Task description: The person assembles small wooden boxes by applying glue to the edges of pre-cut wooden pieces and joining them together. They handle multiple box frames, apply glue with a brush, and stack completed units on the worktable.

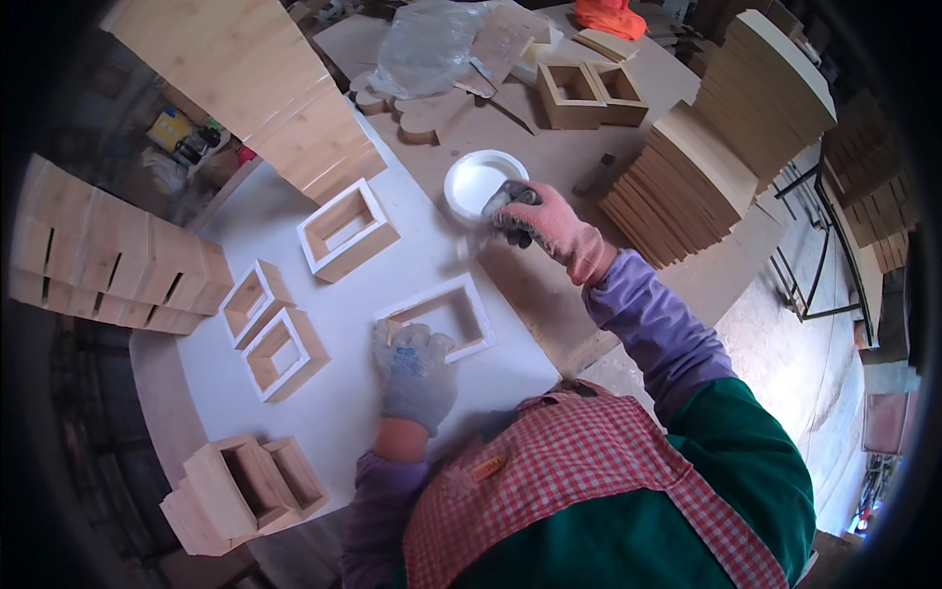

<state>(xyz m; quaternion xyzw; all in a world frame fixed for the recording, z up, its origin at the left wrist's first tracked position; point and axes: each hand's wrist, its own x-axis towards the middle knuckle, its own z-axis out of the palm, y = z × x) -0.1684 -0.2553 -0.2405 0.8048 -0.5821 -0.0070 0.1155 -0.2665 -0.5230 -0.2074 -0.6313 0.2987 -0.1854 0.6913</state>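
My left hand (417, 371), in a pale grey glove, curls its fingers over the near left corner of a rectangular wooden box frame (469, 299) with a white-coated upper rim. The frame lies on the white tabletop. My right hand (542, 218), in a pink glove with dark, soiled fingertips, is closed beside a white round bowl (453, 187) that holds something white. What its fingers pinch is hidden; a pale blur shows just below them. Left of the frame sit a larger white-rimmed wooden box (371, 250) and two smaller ones (299, 378), (278, 285).
Stacked wooden boxes (128, 260) stand at the left, another tall stack (285, 108) behind. Joined boxes (285, 506) sit at the near left edge. Thin wooden boards (677, 187) pile up at the right. A plastic bag (422, 54) and a two-part wooden box (574, 116) lie at the back.
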